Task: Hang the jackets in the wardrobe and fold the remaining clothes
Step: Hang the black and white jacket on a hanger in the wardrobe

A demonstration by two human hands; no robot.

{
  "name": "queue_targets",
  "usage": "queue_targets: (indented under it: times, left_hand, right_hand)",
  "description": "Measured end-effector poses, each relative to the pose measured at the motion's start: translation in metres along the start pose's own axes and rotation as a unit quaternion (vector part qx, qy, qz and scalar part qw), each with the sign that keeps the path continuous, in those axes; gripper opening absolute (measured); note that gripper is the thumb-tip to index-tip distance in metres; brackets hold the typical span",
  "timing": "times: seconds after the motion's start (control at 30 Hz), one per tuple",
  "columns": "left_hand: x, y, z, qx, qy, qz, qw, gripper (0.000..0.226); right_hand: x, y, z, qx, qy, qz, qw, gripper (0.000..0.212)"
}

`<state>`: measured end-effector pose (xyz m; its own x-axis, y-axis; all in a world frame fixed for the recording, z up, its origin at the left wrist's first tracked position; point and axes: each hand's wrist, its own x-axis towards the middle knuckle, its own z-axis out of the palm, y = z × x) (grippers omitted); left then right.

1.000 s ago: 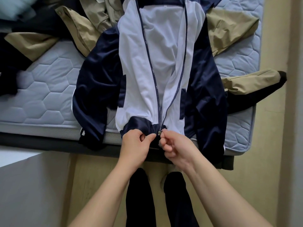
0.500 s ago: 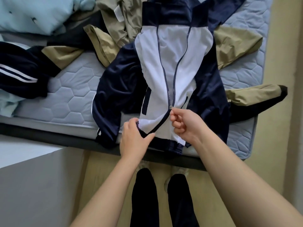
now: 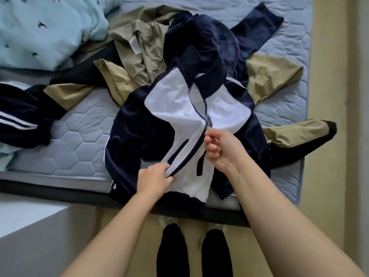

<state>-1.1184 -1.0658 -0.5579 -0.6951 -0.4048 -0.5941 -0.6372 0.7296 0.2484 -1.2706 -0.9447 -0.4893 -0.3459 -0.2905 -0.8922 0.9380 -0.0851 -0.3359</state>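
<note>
A navy and white zip jacket [image 3: 179, 112] lies front-up on the mattress [image 3: 75, 136], its hem hanging over the near edge. My right hand [image 3: 219, 146] pinches the zipper pull [image 3: 207, 127] about halfway up the front. My left hand [image 3: 155, 178] grips the lower front of the jacket beside the zip, near the hem. The zip below the pull is closed; above it the collar is still parted and bunched.
A tan and black jacket [image 3: 275, 78] lies under and around the navy one, one sleeve [image 3: 299, 134] hanging off the right edge. A navy striped garment [image 3: 22, 118] and a light blue printed one [image 3: 46, 31] lie at the left. A white cabinet top [image 3: 30, 214] stands at lower left.
My right hand has drawn the zipper pull up from the hem to mid-chest. My left hand stayed holding the jacket's bottom front. The view has tilted up the bed.
</note>
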Motion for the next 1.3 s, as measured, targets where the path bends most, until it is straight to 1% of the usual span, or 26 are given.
queue_targets:
  times: [0.07, 0.1, 0.17, 0.27, 0.3, 0.4, 0.47, 0.5, 0.53, 0.57, 0.6, 0.67, 0.73, 0.77, 0.8, 0.83, 0.9, 0.93, 0.97, 1.0, 1.03, 1.1, 1.13, 1.17, 1.23, 1.3]
  left_hand:
    - [0.014, 0.034, -0.009, -0.06, 0.067, 0.057, 0.994, 0.01]
    - [0.021, 0.045, -0.011, -0.073, 0.093, 0.063, 0.991, 0.01]
    - [0.029, 0.043, -0.01, -0.056, 0.089, 0.021, 0.994, 0.012]
    - [0.023, 0.002, 0.0, 0.032, 0.026, -0.058, 0.997, 0.014]
    - [0.018, -0.013, 0.003, 0.042, 0.008, -0.078, 0.996, 0.015]
    - [0.009, -0.037, 0.011, -0.007, -0.056, -0.118, 0.991, 0.021]
    - [0.013, -0.037, 0.008, -0.049, -0.122, -0.107, 0.986, 0.011]
    - [0.017, -0.033, 0.003, -0.078, -0.14, -0.101, 0.982, 0.009]
    - [0.023, -0.026, -0.006, -0.114, -0.134, -0.097, 0.98, 0.018]
    - [0.031, -0.017, -0.018, -0.153, -0.1, -0.093, 0.979, 0.024]
    - [0.04, -0.004, -0.035, -0.189, -0.048, -0.084, 0.977, 0.024]
    - [0.055, 0.029, -0.076, -0.249, 0.052, -0.054, 0.965, 0.018]
    - [0.073, 0.064, -0.109, -0.274, 0.095, -0.021, 0.957, 0.012]
    - [0.082, 0.08, -0.119, -0.268, 0.096, -0.009, 0.959, 0.012]
    - [0.089, 0.095, -0.123, -0.251, 0.085, -0.002, 0.964, 0.02]
    - [0.095, 0.106, -0.124, -0.222, 0.062, -0.003, 0.973, 0.034]
    - [0.105, 0.118, -0.113, -0.129, -0.008, -0.03, 0.991, 0.063]
    - [0.106, 0.12, -0.106, -0.092, -0.041, -0.046, 0.994, 0.071]
    - [0.106, 0.12, -0.097, -0.075, -0.064, -0.057, 0.994, 0.075]
    - [0.104, 0.119, -0.089, -0.086, -0.071, -0.061, 0.992, 0.074]
    - [0.1, 0.116, -0.082, -0.119, -0.064, -0.06, 0.989, 0.066]
    - [0.086, 0.104, -0.069, -0.183, -0.019, -0.041, 0.982, 0.041]
    - [0.078, 0.097, -0.065, -0.194, -0.008, -0.033, 0.98, 0.035]
    - [0.071, 0.089, -0.063, -0.197, -0.014, -0.029, 0.98, 0.035]
    - [0.067, 0.079, -0.061, -0.188, -0.018, -0.026, 0.982, 0.046]
    - [0.075, 0.084, -0.064, -0.158, 0.02, -0.016, 0.987, 0.059]
  right_hand:
    - [0.002, 0.001, 0.004, -0.003, -0.001, 0.008, 1.0, 0.022]
    - [0.002, 0.0, 0.006, -0.001, -0.001, 0.007, 1.0, 0.022]
    - [0.001, -0.01, 0.008, 0.01, 0.002, -0.003, 1.0, 0.022]
    - [0.002, -0.03, 0.005, 0.005, 0.002, -0.033, 0.999, 0.021]
    - [0.001, -0.033, 0.006, -0.005, 0.002, -0.039, 0.999, 0.021]
    - [-0.001, -0.031, 0.009, -0.054, -0.005, -0.033, 0.998, 0.022]
    - [-0.004, -0.025, 0.009, -0.085, -0.007, -0.031, 0.996, 0.023]
    - [-0.005, -0.022, 0.009, -0.1, -0.006, -0.031, 0.994, 0.022]
    - [-0.007, -0.019, 0.009, -0.117, -0.005, -0.028, 0.993, 0.021]
    - [-0.01, -0.016, 0.008, -0.134, -0.002, -0.023, 0.991, 0.02]
    - [-0.013, -0.014, 0.008, -0.151, 0.0, -0.019, 0.988, 0.02]
    - [-0.021, -0.005, 0.006, -0.188, 0.005, -0.014, 0.982, 0.019]
    - [-0.028, 0.005, 0.004, -0.228, 0.007, -0.017, 0.973, 0.021]
    - [-0.032, 0.011, 0.003, -0.246, 0.005, -0.021, 0.969, 0.022]
    - [-0.035, 0.017, 0.001, -0.265, 0.001, -0.026, 0.964, 0.024]
    - [-0.037, 0.023, -0.001, -0.283, -0.004, -0.031, 0.959, 0.025]
    - [-0.042, 0.033, -0.005, -0.306, -0.011, -0.039, 0.951, 0.028]
    - [-0.043, 0.038, -0.007, -0.309, -0.01, -0.043, 0.95, 0.028]
    - [-0.045, 0.043, -0.009, -0.305, -0.006, -0.046, 0.951, 0.029]
    - [-0.046, 0.046, -0.011, -0.295, 0.001, -0.049, 0.954, 0.03]
    - [-0.046, 0.047, -0.014, -0.279, 0.01, -0.051, 0.959, 0.03]
    - [-0.045, 0.049, -0.02, -0.249, 0.022, -0.056, 0.966, 0.03]
    - [-0.045, 0.048, -0.022, -0.253, 0.022, -0.062, 0.965, 0.03]
    - [-0.043, 0.049, -0.024, -0.268, 0.018, -0.066, 0.961, 0.029]
    - [-0.039, 0.054, -0.024, -0.318, 0.005, -0.067, 0.946, 0.028]
    - [-0.036, 0.06, -0.023, -0.377, -0.004, -0.071, 0.924, 0.03]
